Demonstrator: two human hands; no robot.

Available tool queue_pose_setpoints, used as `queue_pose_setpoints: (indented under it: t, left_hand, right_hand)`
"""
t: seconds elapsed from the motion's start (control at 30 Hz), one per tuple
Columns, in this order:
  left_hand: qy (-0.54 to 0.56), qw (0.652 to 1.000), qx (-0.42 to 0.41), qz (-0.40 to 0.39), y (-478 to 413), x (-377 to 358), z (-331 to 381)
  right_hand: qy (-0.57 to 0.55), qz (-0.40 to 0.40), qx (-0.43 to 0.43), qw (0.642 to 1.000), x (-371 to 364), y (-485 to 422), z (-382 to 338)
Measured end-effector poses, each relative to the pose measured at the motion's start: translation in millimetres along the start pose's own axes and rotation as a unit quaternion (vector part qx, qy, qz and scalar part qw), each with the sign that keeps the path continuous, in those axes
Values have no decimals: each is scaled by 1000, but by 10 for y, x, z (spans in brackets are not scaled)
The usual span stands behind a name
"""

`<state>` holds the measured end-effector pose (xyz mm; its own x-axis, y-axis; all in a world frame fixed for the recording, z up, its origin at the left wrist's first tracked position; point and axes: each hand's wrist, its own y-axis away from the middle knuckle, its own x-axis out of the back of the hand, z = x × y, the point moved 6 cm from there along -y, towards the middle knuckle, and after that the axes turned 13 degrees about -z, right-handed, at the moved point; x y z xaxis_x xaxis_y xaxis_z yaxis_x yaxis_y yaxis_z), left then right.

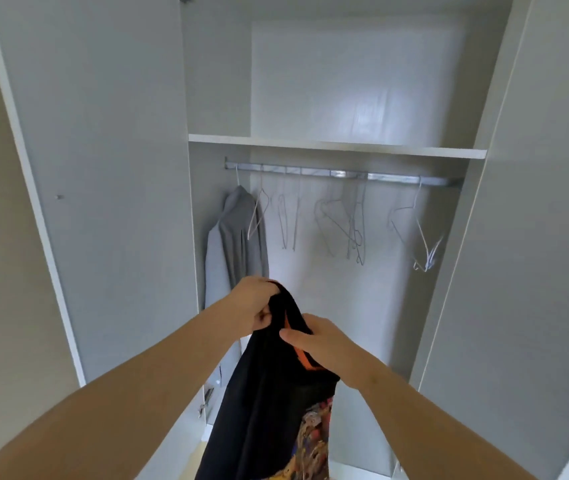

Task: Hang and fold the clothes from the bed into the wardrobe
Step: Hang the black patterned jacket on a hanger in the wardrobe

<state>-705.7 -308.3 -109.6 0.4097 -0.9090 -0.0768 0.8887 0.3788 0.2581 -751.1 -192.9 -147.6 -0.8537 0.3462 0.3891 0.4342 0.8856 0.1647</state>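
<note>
Black shirt (269, 393) in both hands, held up in front of the open wardrobe (362, 299), below the rail (345, 174).

Left hand (253, 304): fingers curled round the bunched top edge. Right hand (321, 344): pinching fabric just beside the orange neck trim, thumb on front. Shirt hangs limp between the forearms, with the printed panel low down. My read: light and soft with no stiffness, so it'll slump or slide off a wire hanger if fed crooked. I'd grip at the neckline and shoulder seams, not the body. Empty hangers (341, 223) on the rail, well apart from the hands. Grey garment (238, 237) hung at far left.
</note>
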Motion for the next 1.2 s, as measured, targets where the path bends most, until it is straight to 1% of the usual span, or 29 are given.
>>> queue_pose_setpoints:
  t: [0.07,0.1,0.13,0.17,0.23,0.3,0.37,0.4,0.47,0.5,0.57,0.63,0.67,0.7,0.77,0.83,0.9,0.97,1.03,1.1,1.17,1.2]
  left_hand:
    - [-28,999,-17,8,-69,71,32]
    - [-49,998,-27,12,-113,109,58]
    - [-73,997,-38,16,-161,138,85]
    - [-92,994,-48,21,-217,164,112]
    - [-113,991,-59,29,-320,221,133]
    - [-127,988,-74,47,-448,290,136]
    - [-137,983,-101,74,-593,396,155]
    - [-141,979,-114,89,-645,460,161]
    - [-135,976,-129,116,-779,615,160]
    - [-104,978,-131,127,-853,696,152]
    - [28,984,-108,141,-1034,894,120]
    - [189,973,-61,117,-1247,1085,76]
    - [236,967,-38,91,-1352,1172,62]
    - [247,967,-20,63,-1452,1257,65]
    - [193,981,4,11,-1655,1426,114]
    - [128,991,27,-19,-1842,1584,186]
    - [104,993,52,-15,-2029,1782,222]
    - [114,992,53,2,-2226,1979,280]
    - [103,994,28,24,-2442,2143,380]
    - [85,996,-13,36,-2604,2214,525]
    - [77,995,-52,38,-2769,2264,669]
    - [76,994,-67,38,-2836,2283,729]
  right_hand:
    - [-15,24,-18,999,119,-86,101]
    - [15,35,-32,999,174,-131,146]
    - [82,37,-52,995,225,-193,203]
    - [174,29,-70,982,258,-261,252]
    - [337,13,-112,935,266,-364,343]
    - [411,27,-141,900,327,-450,463]
    - [440,39,-149,885,431,-569,552]
    - [428,40,-153,890,485,-623,594]
    - [351,51,-140,924,558,-774,647]
    - [313,66,-125,939,582,-839,636]
    - [274,109,-91,951,639,-1013,543]
    - [234,154,-58,958,726,-1242,421]
    - [207,175,-47,961,789,-1359,360]
    - [185,194,-41,962,865,-1484,305]
    - [168,223,-38,959,1022,-1749,192]
    - [177,226,-47,957,1122,-2025,64]
    - [181,199,-57,961,1128,-2348,-35]
    - [163,137,-69,975,1042,-2676,-103]
    - [145,82,-80,983,921,-2970,-149]
    - [129,51,-93,986,835,-3179,-167]
    - [127,52,-102,985,836,-3372,-200]
    - [126,72,-93,985,879,-3450,-237]
